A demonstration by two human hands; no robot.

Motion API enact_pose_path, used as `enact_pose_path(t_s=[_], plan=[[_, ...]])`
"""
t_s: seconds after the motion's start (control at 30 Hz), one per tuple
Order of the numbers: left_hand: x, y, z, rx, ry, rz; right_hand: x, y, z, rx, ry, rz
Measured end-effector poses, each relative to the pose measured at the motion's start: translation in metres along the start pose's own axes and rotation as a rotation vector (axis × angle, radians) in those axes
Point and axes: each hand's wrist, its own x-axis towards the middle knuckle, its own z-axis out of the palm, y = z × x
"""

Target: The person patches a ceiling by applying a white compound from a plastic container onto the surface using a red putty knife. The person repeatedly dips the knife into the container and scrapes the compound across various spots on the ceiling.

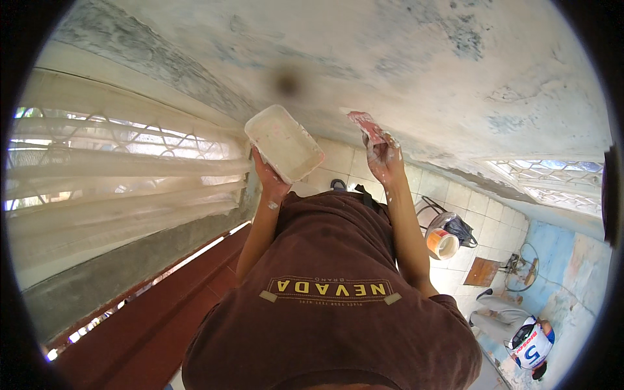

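Note:
My left hand (272,181) grips a white rectangular plastic tub (308,168) from its near side, tilted so that its inside shows. Whitish paste smears the tub's inside and rim. Further right, my right hand (385,159) is closed around a pinkish-red putty scraper (366,123), caked with white paste, its pale edge pointing up and left toward the wall (403,84). White spots of paste mark both my hands and wrists. The wall in front has patchy white filler over grey and blue areas. Whether the scraper touches it I cannot tell.
A slatted window (123,159) stands close on my left, above a dark red panel (162,312). On the tiled floor (448,195) to the right are an orange-and-white bucket (443,244) and a brown board (481,272). Another person (530,344) is low at the far right, near a cable.

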Motion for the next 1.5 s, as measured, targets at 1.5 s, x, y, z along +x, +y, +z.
enact_pose_path(t_s=[1.5], plan=[[0.044, 0.154, -0.038, 0.082, 0.009, -0.167, 0.017, -0.020, 0.152, 0.294, -0.231, -0.292]])
